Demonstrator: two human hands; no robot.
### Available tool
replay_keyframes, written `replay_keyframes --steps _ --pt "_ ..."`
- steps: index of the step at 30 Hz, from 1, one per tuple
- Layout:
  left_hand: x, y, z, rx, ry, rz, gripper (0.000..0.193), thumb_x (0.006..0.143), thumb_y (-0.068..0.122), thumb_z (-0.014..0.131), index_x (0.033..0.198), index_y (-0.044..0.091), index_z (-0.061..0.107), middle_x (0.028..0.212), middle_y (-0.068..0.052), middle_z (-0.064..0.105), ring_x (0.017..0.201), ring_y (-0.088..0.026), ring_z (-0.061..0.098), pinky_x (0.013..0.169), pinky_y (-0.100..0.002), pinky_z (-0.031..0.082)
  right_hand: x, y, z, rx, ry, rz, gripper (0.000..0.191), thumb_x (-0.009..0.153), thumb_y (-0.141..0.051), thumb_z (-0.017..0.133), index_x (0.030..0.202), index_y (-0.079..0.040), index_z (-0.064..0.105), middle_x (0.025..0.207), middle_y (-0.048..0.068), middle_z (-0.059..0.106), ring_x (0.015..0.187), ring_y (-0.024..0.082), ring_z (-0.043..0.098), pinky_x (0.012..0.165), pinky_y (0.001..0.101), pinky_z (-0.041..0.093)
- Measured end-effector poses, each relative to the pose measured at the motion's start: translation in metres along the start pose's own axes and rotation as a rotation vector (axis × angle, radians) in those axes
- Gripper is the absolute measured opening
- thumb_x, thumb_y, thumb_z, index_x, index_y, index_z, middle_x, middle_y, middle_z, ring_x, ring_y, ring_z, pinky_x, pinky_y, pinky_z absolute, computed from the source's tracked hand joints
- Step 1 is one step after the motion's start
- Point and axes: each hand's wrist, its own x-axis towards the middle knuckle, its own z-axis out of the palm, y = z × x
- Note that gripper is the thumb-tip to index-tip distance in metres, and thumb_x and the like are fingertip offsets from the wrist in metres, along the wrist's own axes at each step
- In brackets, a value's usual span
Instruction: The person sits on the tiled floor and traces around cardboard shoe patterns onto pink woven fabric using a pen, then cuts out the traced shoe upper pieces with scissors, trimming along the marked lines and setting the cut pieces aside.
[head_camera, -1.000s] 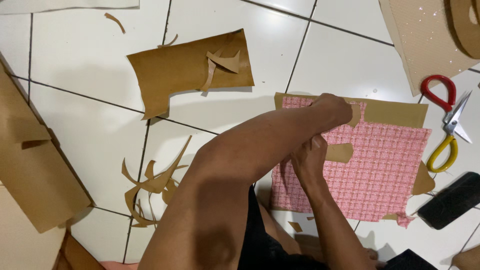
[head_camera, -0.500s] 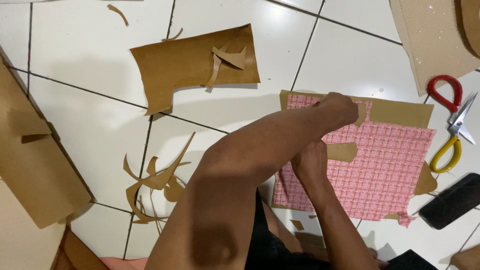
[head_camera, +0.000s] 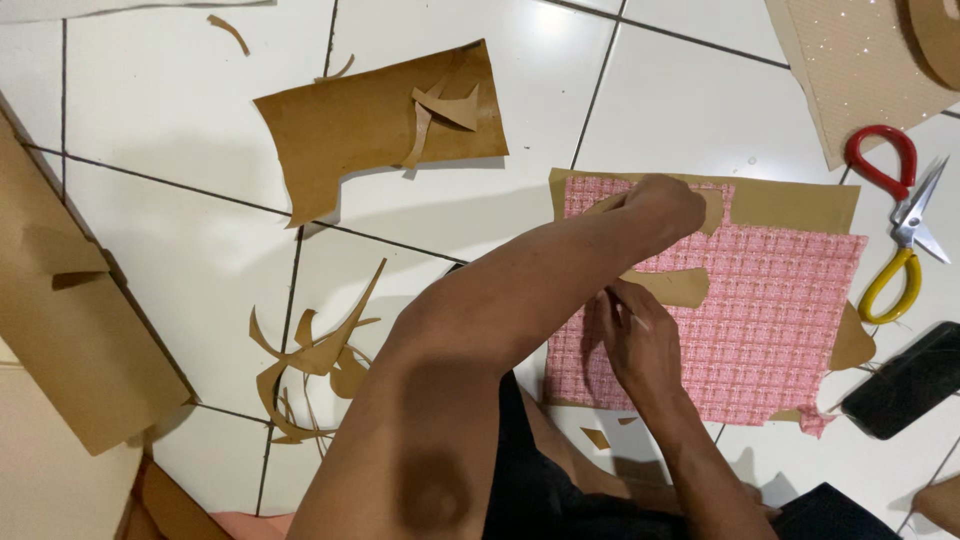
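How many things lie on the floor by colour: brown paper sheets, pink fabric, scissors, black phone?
Brown paper sheets: 4, one top centre, one under the fabric, one at left, one top right
Pink fabric: 1
Scissors: 1
Black phone: 1
Total: 7, loose scraps not counted

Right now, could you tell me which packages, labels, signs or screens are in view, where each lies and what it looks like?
Phone: at the right edge of the tiled floor, below the scissors; a flat black slab, its screen dark.
No packages, labels or signs show.
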Motion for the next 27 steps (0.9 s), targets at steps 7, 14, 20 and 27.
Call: replay_keyframes --steps 7,14,20,27 --pt "0.004 -0.004 -0.006 -0.079 -0.091 -0.044 0.019 0.083 0.004 0.077 0.102 0.002 0.073 0.104 -0.013 0.076 0.092 -0.024 0.076 0.066 -0.037 0.064 0.024 0.0 0.02 0.106 0.028 0.075 0.02 0.096 -0.014 0.072 0.104 0.005 0.071 0.096 0.019 0.075 0.079 0.026 0.073 0.072 0.0359 0.057" --pt "-0.007 -0.002 -0.005 -0.039 0.093 0.001 0.013 0.086 0.003 0.073 0.1 0.005 0.072 0.102 -0.013 0.075 0.093 -0.027 0.075 0.067 -0.04 0.06 -0.003 0.025 -0.001 0.249 0.104 0.286 0.019 0.097 -0.014 0.068 0.109 0.0 0.069 0.095 0.012 0.076 0.087 0.018 0.074 0.067 0.0297 0.059" --pt "-0.049 0.018 -0.018 0.041 0.103 -0.029 0.049 0.086 0.006 0.075 0.127 -0.003 0.049 0.101 -0.017 0.069 0.088 -0.025 0.072 0.067 -0.034 0.06 -0.014 0.092 -0.049 0.557 0.33 0.407 0.018 0.102 -0.01 0.067 0.114 0.003 0.066 0.1 0.011 0.076 0.092 0.014 0.072 0.082 0.0251 0.058" --pt "-0.08 0.055 -0.044 0.141 0.128 -0.143 0.099 0.069 0.011 0.083 0.151 -0.001 0.029 0.12 -0.024 0.056 0.108 -0.035 0.058 0.088 -0.041 0.053 0.044 0.148 -0.102 0.517 0.438 0.417 0.019 0.099 -0.009 0.071 0.112 0.004 0.067 0.099 0.012 0.075 0.088 0.015 0.072 0.078 0.0258 0.058"
